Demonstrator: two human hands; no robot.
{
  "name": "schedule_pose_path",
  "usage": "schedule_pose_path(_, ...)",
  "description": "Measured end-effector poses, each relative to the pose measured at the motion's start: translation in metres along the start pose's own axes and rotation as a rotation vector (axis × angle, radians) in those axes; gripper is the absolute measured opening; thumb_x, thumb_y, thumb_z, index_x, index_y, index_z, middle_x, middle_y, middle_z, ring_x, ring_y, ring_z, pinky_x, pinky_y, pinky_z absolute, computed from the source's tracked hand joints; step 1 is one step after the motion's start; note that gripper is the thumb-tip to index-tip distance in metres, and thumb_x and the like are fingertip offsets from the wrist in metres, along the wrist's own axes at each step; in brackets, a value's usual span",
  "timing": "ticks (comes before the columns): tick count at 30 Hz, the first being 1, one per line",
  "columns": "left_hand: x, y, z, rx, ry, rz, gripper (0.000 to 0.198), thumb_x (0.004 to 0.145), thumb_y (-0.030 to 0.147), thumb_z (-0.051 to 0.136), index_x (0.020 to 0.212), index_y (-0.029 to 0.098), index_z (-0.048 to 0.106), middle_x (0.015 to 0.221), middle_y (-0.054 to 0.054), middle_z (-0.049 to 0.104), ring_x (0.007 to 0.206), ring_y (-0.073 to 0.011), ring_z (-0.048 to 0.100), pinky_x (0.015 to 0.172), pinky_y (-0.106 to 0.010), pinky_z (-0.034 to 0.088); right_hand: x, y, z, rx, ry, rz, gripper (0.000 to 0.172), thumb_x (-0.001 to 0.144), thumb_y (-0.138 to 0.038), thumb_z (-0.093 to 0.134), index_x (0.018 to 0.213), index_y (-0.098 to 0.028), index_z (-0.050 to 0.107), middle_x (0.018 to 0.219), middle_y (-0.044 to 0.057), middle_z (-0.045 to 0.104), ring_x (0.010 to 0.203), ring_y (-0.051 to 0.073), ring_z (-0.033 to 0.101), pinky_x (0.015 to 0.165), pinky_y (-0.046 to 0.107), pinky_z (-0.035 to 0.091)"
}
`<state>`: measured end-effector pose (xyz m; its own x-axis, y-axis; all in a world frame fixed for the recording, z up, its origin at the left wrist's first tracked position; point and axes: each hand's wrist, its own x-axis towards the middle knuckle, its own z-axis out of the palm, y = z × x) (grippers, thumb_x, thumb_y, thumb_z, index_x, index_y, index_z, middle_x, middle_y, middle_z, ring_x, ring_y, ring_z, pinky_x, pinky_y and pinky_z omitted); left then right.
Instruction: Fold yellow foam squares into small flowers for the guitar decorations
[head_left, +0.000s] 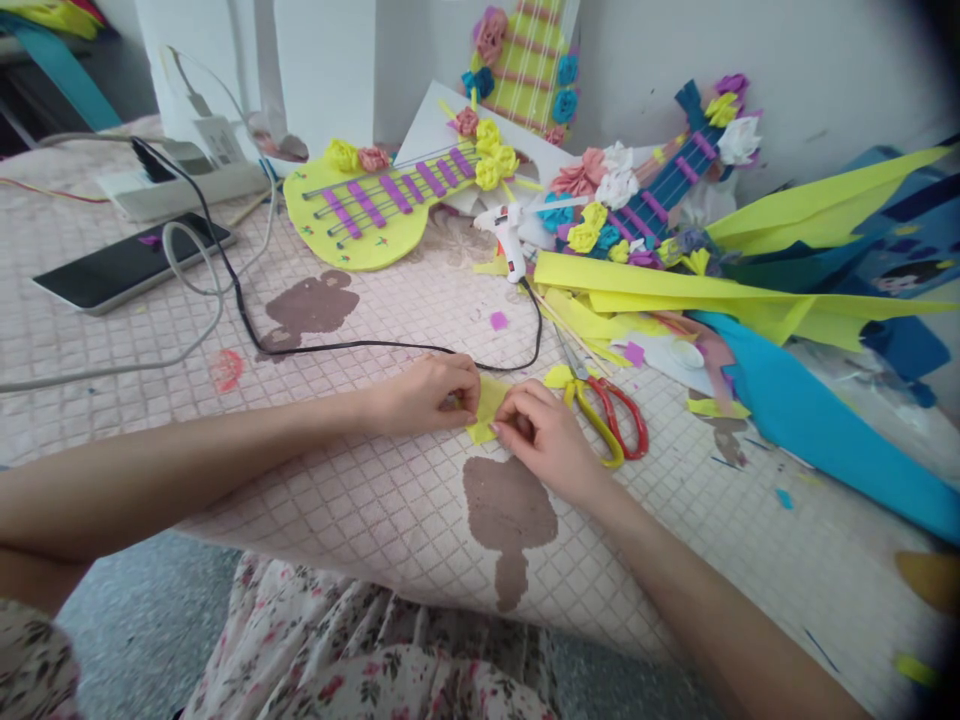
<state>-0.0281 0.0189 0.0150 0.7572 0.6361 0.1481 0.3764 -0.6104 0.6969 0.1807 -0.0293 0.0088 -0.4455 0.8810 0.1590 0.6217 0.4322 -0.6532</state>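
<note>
A small piece of yellow crepe paper (486, 405) is held between my two hands, just above the patterned tablecloth (360, 550). The fingers of my left hand (433, 393) are closed on its left side. At its right edge, my right hand (546, 440) pinches it between thumb and fingers. Scissors (616, 420) with red and yellow handles lie just to the right of my right hand. Beyond both hands, a white glue gun (507, 240) rests near the paper strips, its black cord curving back toward my left hand.
A yellow paper guitar (360, 220) lies at the back, with a blue flowered one (660, 195) farther right. Yellow strips (675, 285) and a blue sheet (825, 420) spread over the right side. A phone (127, 265) and a power strip (180, 185) are at the left.
</note>
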Motion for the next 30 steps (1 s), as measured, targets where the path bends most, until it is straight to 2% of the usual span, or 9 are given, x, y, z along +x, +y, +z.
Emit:
schedule_pose_path(7,-0.001,-0.001,-0.003,-0.031,-0.022,0.011,0.005,0.079,0.015,0.055,0.076,0.014,0.059,0.088,-0.005,0.057,0.072,-0.011,0.052,0.067,-0.024,0.043,0.0,-0.001,-0.003,0.029,-0.021,-0.008,0.01,0.081,-0.011,0.056,0.077,-0.019,0.054,0.086,0.001,0.05,0.065,0.011,0.047,0.059,0.026,0.04)
schedule_pose_path(15,-0.001,-0.002,0.001,0.004,0.003,0.006,0.006,0.079,0.015,0.056,0.073,0.014,0.059,0.088,-0.005,0.058,0.076,-0.0125,0.054,0.07,-0.025,0.044,0.0,0.002,-0.005,0.054,-0.047,-0.014,0.009,0.081,-0.012,0.058,0.076,-0.02,0.055,0.087,0.001,0.05,0.065,0.011,0.048,0.059,0.026,0.041)
schedule_pose_path(21,-0.001,0.0,0.007,0.055,0.045,-0.022,0.005,0.078,0.014,0.057,0.073,0.013,0.059,0.083,-0.004,0.057,0.072,-0.0117,0.052,0.069,-0.025,0.042,0.001,-0.003,0.001,-0.027,0.02,0.021,0.01,0.081,-0.012,0.058,0.077,-0.02,0.055,0.086,0.001,0.052,0.066,0.012,0.048,0.06,0.027,0.039)
schedule_pose_path(26,0.0,0.005,0.008,0.116,0.066,-0.028,0.007,0.079,0.014,0.057,0.072,0.013,0.059,0.081,-0.003,0.057,0.074,-0.0123,0.052,0.075,-0.027,0.041,0.001,-0.003,0.006,-0.066,0.055,0.021,0.01,0.081,-0.013,0.058,0.076,-0.021,0.053,0.084,0.001,0.053,0.065,0.013,0.049,0.06,0.028,0.04)
schedule_pose_path(30,0.0,0.002,0.006,0.08,0.042,-0.016,0.005,0.079,0.014,0.056,0.075,0.013,0.058,0.081,-0.004,0.056,0.071,-0.0114,0.051,0.067,-0.024,0.04,0.0,-0.002,0.005,-0.073,0.054,0.016,0.009,0.08,-0.013,0.058,0.078,-0.02,0.054,0.085,0.001,0.052,0.065,0.013,0.049,0.06,0.028,0.04)
